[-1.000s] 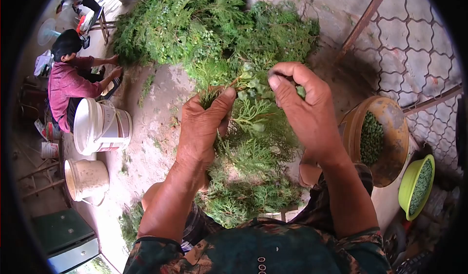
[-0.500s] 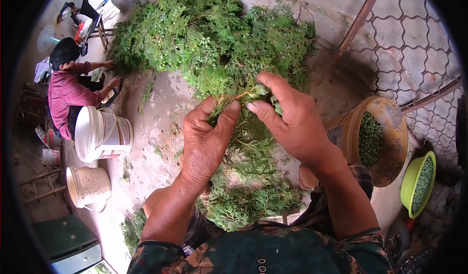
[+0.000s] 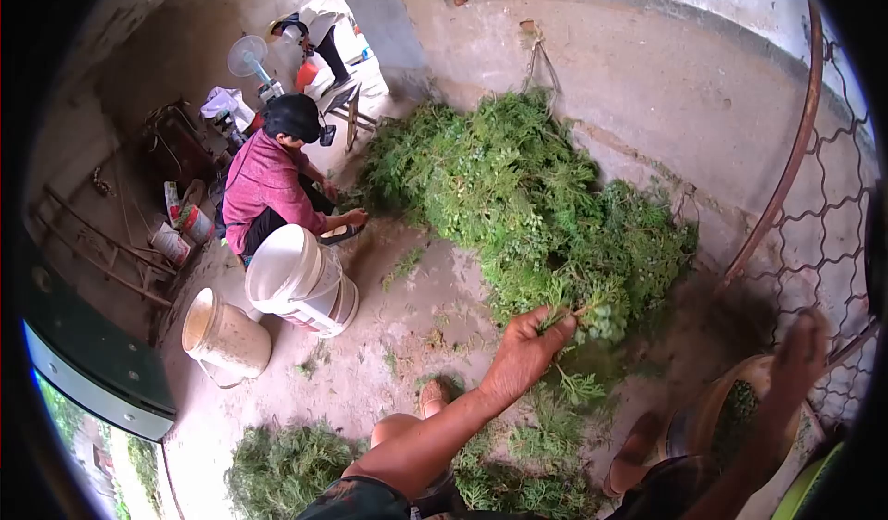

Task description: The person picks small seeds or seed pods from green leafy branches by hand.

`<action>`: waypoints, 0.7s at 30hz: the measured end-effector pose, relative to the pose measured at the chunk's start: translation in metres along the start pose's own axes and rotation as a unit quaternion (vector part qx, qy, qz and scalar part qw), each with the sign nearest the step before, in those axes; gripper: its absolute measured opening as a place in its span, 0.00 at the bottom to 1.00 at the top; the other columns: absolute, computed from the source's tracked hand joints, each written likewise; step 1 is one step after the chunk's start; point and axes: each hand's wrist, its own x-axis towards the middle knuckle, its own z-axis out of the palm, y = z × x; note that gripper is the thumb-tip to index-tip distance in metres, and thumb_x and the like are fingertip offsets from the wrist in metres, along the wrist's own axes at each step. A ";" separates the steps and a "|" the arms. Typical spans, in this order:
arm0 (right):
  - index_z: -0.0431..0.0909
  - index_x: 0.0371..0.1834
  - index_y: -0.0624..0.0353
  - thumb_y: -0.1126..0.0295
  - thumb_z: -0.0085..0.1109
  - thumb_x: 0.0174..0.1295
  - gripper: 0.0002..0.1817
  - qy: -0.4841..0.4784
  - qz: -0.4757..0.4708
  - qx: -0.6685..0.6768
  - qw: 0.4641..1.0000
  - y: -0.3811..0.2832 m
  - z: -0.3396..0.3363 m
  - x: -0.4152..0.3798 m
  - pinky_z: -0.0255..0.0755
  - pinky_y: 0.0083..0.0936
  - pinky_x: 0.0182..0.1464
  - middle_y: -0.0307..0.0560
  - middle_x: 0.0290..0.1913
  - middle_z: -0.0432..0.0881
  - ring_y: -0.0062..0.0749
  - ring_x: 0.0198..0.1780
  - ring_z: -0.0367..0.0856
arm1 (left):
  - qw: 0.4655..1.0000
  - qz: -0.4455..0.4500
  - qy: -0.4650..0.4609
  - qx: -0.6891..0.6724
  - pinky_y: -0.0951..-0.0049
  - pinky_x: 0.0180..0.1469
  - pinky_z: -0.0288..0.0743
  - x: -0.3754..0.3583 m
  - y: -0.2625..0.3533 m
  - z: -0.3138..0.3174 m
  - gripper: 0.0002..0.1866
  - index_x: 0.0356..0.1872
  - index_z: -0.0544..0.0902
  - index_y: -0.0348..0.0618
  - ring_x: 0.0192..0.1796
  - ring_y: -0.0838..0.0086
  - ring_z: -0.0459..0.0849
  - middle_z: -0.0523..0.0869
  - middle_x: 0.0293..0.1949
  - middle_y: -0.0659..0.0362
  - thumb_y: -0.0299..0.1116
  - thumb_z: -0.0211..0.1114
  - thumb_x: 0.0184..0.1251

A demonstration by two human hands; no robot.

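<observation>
Our left hand (image 3: pixel 523 353) clenches a green sprig (image 3: pixel 592 316) at centre frame, by the heaped branches (image 3: pixel 518 187); our right hand (image 3: pixel 800 349) — blurred, grip unreadable — hovers over the brown bowl (image 3: pixel 703 409), lower right.

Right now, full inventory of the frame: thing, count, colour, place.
pile of branches: 1, green, against the far wall
sprig: 1, green, gripped in the left hand at the pile's near edge
loose cuttings: several clumps, green, on the floor near the legs
buckets: 2, white and cream, floor at left
brown basin: 1, holding green bits, lower right
co-worker: 1, pink top, seated by the pile at upper left
fan: 1, pale, upper left
wire fence: 1, rusty, right
left hand: closed on the sprig
right hand: blurred, above the basin; grip unclear
</observation>
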 end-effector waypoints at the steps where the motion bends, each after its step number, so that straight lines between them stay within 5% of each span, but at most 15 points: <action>1: 0.74 0.50 0.57 0.64 0.49 0.67 0.13 0.020 -0.054 -0.064 0.996 -0.012 -0.017 0.001 0.61 0.12 0.30 0.35 0.34 0.72 0.14 0.30 0.67 | 1.000 -0.005 0.000 0.001 0.84 0.26 0.63 -0.003 -0.002 0.002 0.07 0.38 0.81 0.42 0.25 0.91 0.68 0.75 0.24 0.74 0.32 0.57 0.69; 4: 0.69 0.59 0.61 0.63 0.49 0.67 0.20 0.087 -0.089 -0.233 0.965 0.012 -0.076 -0.008 0.63 0.24 0.58 0.51 0.56 0.72 0.33 0.58 0.69 | 1.000 -0.012 0.008 -0.003 0.85 0.26 0.64 0.001 -0.004 0.000 0.09 0.39 0.81 0.41 0.24 0.92 0.68 0.76 0.24 0.74 0.34 0.57 0.69; 8: 0.65 0.61 0.64 0.66 0.51 0.65 0.23 -0.078 -0.100 -0.540 0.832 0.174 -0.183 0.022 0.58 0.27 0.64 0.53 0.61 0.68 0.37 0.62 0.67 | 0.998 -0.039 -0.017 -0.049 0.85 0.26 0.64 0.000 -0.001 0.000 0.09 0.43 0.80 0.43 0.24 0.91 0.68 0.76 0.24 0.73 0.35 0.58 0.69; 13: 0.69 0.56 0.65 0.69 0.52 0.60 0.21 -0.267 0.059 -0.509 0.816 0.123 -0.133 -0.043 0.66 0.31 0.56 0.55 0.56 0.73 0.45 0.52 0.76 | 0.996 -0.018 -0.047 -0.071 0.85 0.30 0.66 0.008 -0.031 0.000 0.11 0.47 0.79 0.45 0.29 0.90 0.70 0.77 0.27 0.73 0.36 0.56 0.70; 15: 0.71 0.51 0.66 0.70 0.55 0.57 0.18 -0.299 -0.004 -0.242 0.923 0.064 -0.068 -0.037 0.68 0.32 0.52 0.53 0.48 0.76 0.41 0.46 0.77 | 0.994 0.039 -0.099 0.023 0.83 0.35 0.69 0.007 -0.027 0.006 0.09 0.43 0.79 0.45 0.36 0.87 0.71 0.75 0.32 0.72 0.36 0.54 0.71; 17: 0.71 0.51 0.67 0.70 0.58 0.56 0.20 -0.270 0.125 -0.096 0.950 -0.030 0.014 -0.065 0.71 0.30 0.46 0.53 0.43 0.77 0.36 0.45 0.76 | 0.990 0.009 -0.129 0.056 0.81 0.39 0.71 0.005 -0.023 0.008 0.09 0.45 0.77 0.44 0.40 0.88 0.71 0.75 0.34 0.72 0.36 0.53 0.72; 19: 0.71 0.50 0.67 0.68 0.60 0.55 0.21 -0.390 -0.135 -0.107 0.905 -0.025 0.056 -0.068 0.73 0.27 0.41 0.54 0.43 0.76 0.30 0.42 0.76 | 0.989 0.009 -0.137 -0.046 0.80 0.40 0.72 0.001 -0.017 0.016 0.09 0.45 0.76 0.44 0.39 0.87 0.71 0.74 0.33 0.71 0.36 0.52 0.72; 21: 0.71 0.49 0.67 0.69 0.60 0.56 0.19 -0.454 -0.117 -0.100 0.877 -0.044 0.092 -0.083 0.72 0.23 0.35 0.50 0.38 0.77 0.24 0.35 0.76 | 0.989 0.020 -0.150 -0.005 0.79 0.41 0.73 0.003 -0.019 0.010 0.10 0.45 0.75 0.43 0.38 0.86 0.72 0.75 0.34 0.69 0.36 0.52 0.72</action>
